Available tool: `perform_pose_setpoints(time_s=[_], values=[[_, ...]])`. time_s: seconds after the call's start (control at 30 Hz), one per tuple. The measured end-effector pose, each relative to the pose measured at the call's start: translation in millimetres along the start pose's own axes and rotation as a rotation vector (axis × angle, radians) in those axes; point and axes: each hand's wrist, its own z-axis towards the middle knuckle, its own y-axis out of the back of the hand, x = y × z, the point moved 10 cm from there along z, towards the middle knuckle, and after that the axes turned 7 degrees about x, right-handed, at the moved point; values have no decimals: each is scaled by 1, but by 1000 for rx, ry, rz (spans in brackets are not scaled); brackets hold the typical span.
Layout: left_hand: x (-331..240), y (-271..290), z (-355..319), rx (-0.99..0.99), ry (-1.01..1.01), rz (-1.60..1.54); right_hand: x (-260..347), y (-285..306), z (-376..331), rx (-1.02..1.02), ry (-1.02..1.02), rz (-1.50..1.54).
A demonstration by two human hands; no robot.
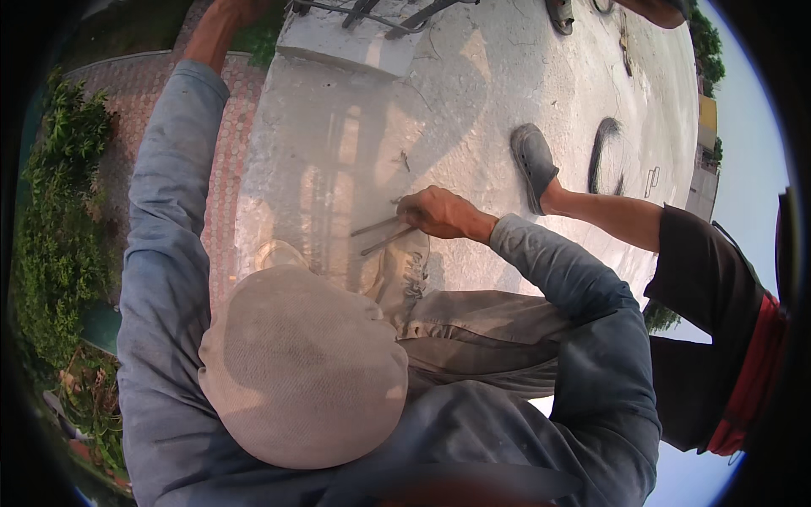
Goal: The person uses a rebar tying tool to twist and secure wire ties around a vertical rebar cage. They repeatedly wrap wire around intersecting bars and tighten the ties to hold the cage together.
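Note:
My right hand (443, 213) is closed round a pair of dark pincers (380, 237). Their two long, thin handles stick out to the left, slightly apart, over the concrete slab. The jaw end is mostly hidden by my fingers. Up at the top left edge, my left hand (239, 8) is cut off by the frame, with its fingers out of sight; that arm is stretched far forward. Below the pincers is my shoe (404, 269), dusty and laced. A rounded beige cloth-covered shape (304, 372) fills the lower middle, between my arms.
Steel bars (384, 15) rise at a raised concrete block (338, 46). A black wire coil (601, 156) lies on the slab (473, 93). A co-worker's foot in a grey clog (534, 165) stands to my right. Past the slab's left edge lie paving (228, 190) and bushes (63, 211).

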Motion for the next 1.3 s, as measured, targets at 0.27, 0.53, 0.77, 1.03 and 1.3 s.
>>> perform_pose_setpoints(time_s=[0.27,0.53,0.77,1.03,1.3], values=[[42,6,-119,-420,-361,-89,-113,25,-67,-348,-276,78],[192,-185,-273,374,29,752,-118,-27,-112,-515,-279,-116],[278,-247,-330,843,234,1094,-133,-34,-86,-453,-80,-84],[237,-226,-287,610,-47,1144,-177,-13,-149,588,-434,-86],[60,-47,-199,-419,-257,421,-47,159,-143,-190,-243,52]])
